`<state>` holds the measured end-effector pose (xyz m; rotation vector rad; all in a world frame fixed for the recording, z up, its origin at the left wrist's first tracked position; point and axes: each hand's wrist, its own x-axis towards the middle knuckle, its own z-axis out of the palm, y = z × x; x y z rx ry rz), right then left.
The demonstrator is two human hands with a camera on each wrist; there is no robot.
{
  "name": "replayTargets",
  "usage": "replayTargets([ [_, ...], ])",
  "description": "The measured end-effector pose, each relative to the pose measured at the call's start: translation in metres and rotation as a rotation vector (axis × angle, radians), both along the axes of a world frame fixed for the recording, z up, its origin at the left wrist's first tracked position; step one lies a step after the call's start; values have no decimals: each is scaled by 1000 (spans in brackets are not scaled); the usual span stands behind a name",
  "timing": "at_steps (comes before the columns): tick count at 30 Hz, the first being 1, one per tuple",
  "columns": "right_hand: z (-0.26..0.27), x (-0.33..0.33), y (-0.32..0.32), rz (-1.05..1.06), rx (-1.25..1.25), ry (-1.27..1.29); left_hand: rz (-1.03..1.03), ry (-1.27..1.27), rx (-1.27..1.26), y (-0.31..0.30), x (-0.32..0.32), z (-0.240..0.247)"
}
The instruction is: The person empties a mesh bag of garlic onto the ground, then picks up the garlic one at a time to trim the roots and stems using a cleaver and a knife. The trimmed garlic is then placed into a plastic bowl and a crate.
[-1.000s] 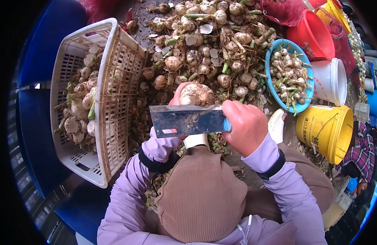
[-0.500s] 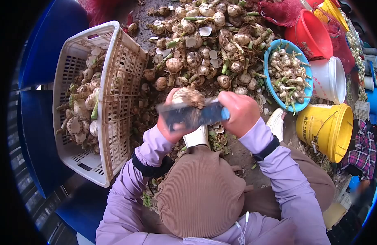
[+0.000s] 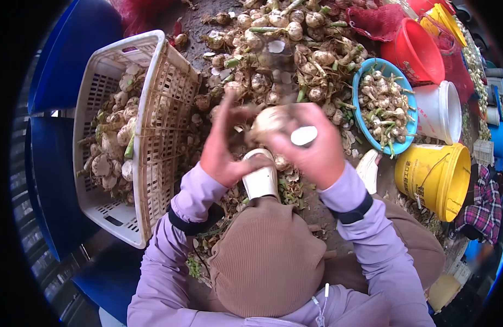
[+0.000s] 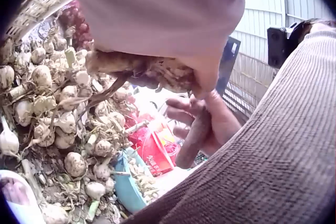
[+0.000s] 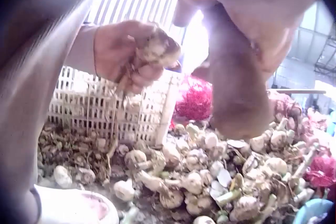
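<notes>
Trimming appears to be in hand: the left hand (image 5: 122, 53) curls round a garlic bulb (image 5: 157, 48) at twelve o'clock; the right hand (image 3: 319, 150) grips a knife (image 4: 194, 139); the next move probably calls for turning the bulb steadily before another cut.

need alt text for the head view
A blurred garlic bulb between a person's left hand and right hand, near a heap of bulbs. White crate of bulbs at left; blue basin of bulbs and yellow bucket at right.
</notes>
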<state>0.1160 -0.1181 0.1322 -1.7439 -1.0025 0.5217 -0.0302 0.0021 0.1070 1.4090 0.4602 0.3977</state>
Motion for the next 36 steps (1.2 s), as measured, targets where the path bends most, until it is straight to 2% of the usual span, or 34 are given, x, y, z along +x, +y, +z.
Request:
replayTargets([
  [1,8,7,-1,-39,41,397,72,-36,268,15,-8,-16],
  [2,14,13,-4,-83,78,791,90,-129,145,18,-14,-30],
  [3,7,14,-8,-212,82,898,90,-195,38,11,-12,-40],
  [5,-4,0,-5,-198,70,865,65,-290,-140,-9,0,-44],
  [6,-10,-5,-5,-186,55,828,161,-216,-331,-11,2,-38],
  [7,-13,-6,-8,-185,-43,686,121,-245,-259,-5,5,-33],
  [8,-10,0,-14,-183,-46,682,82,-275,-186,2,7,-26],
  [9,2,8,-19,-110,-218,262,202,-169,-46,2,9,-14],
  [10,12,12,-21,-35,-377,-161,205,-172,-45,6,3,-19],
  [12,20,4,-18,12,-295,-241,6,77,261,13,-7,-22],
  [13,27,0,-13,68,-280,-331,60,14,659,10,-2,-19],
  [14,30,-3,-9,130,-261,-421,60,15,659,9,0,-13],
  [16,18,0,-9,135,-231,-447,18,54,685,8,-3,-1],
  [17,6,6,-15,94,-331,-425,59,141,727,9,-8,0],
  [19,-19,22,-35,-15,-511,-333,32,87,872,13,-11,29],
  [20,-30,24,-46,-75,-458,-269,35,60,946,14,-20,33],
  [22,-42,12,-55,-226,-453,-79,132,52,1091,26,-38,36],
  [23,-54,5,-60,-302,-459,89,208,145,1101,34,-47,43],
  [24,-65,-1,-64,-338,-540,179,330,145,951,53,-65,36],
  [25,-101,-8,-77,-368,-545,87,466,313,1065,68,-86,38],
  [26,-139,-17,-87,-388,-544,-5,584,382,1379,74,-88,56],
  [28,-167,-34,-90,-411,-597,140,710,536,1679,64,-80,77],
  [30,-185,-50,-85,-533,-636,252,525,245,1422,53,-70,57],
  [32,-192,-53,-83,-603,-518,295,29,220,1159,24,-39,28],
  [33,-184,-48,-80,-601,-514,287,-140,192,843,8,-24,0],
  [34,-169,-39,-76,-614,-455,260,-311,170,785,-2,-9,-39],
  [36,-146,-19,-77,-647,-395,209,-552,397,930,-28,25,-89],
])
